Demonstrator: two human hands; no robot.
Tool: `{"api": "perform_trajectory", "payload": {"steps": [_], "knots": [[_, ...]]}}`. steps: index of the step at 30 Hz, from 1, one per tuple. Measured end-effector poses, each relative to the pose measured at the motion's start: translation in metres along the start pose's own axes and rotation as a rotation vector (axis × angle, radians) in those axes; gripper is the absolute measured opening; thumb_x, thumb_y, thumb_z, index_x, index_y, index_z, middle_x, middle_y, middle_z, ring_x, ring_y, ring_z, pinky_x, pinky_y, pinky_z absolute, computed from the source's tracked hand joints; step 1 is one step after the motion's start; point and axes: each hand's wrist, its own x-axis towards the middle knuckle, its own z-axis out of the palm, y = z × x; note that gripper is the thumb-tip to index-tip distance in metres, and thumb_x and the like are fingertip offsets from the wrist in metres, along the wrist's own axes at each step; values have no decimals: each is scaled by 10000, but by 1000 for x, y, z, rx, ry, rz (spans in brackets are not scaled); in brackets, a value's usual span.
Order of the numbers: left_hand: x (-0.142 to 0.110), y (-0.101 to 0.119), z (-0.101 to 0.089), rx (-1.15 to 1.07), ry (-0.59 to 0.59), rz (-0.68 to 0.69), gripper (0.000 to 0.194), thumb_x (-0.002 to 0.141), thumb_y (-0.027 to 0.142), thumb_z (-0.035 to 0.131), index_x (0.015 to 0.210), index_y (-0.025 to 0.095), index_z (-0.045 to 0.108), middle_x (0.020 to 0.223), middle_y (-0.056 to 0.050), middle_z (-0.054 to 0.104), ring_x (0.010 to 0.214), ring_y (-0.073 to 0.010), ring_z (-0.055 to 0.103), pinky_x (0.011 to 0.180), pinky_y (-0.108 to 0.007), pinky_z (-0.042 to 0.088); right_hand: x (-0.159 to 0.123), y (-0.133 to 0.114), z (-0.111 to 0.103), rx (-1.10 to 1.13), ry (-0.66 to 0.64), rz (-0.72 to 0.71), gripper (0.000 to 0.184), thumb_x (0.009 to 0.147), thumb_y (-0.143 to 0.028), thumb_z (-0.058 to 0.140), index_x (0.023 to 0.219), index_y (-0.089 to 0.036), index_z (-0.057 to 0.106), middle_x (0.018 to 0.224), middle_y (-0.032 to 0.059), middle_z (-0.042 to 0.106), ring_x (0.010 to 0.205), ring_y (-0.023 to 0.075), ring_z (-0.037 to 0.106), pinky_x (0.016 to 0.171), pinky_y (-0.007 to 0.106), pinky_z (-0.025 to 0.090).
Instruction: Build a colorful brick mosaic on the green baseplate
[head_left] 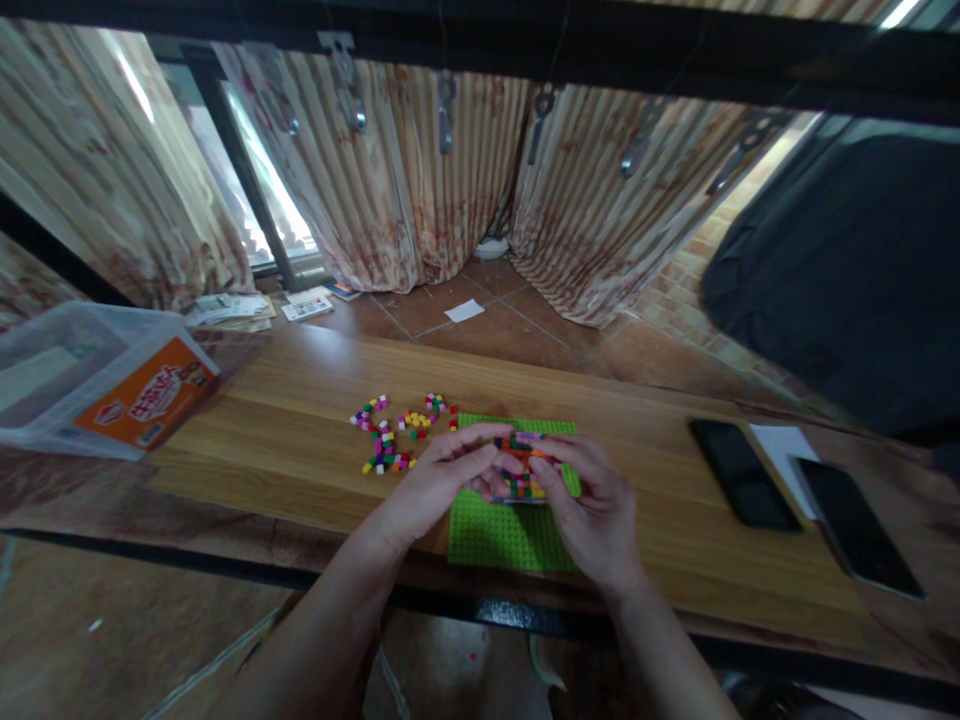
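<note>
Fingers of the left hand (457, 468) and right hand (596, 505) close around a multicoloured plastic brick block (521, 470), above the green studded baseplate (510, 535). Uneven thumb pressure could pop small bricks loose onto the baseplate below the grip.

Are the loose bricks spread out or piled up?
Spread out: the loose bricks lie scattered in one layer on the wooden board, beside the green baseplate.
</note>
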Motion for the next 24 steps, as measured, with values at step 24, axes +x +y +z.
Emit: {"api": "perform_trajectory", "payload": {"steps": [24], "knots": [[26,-26,-6,435,352,112,224,828,296,661,979,160,755,949,-61,771,872,-189,694,848,-325,529,3,41,-22,86,-42,291,114,796,-382,773,827,-277,806,953,43,722,826,185,667,706,316,533]]}}
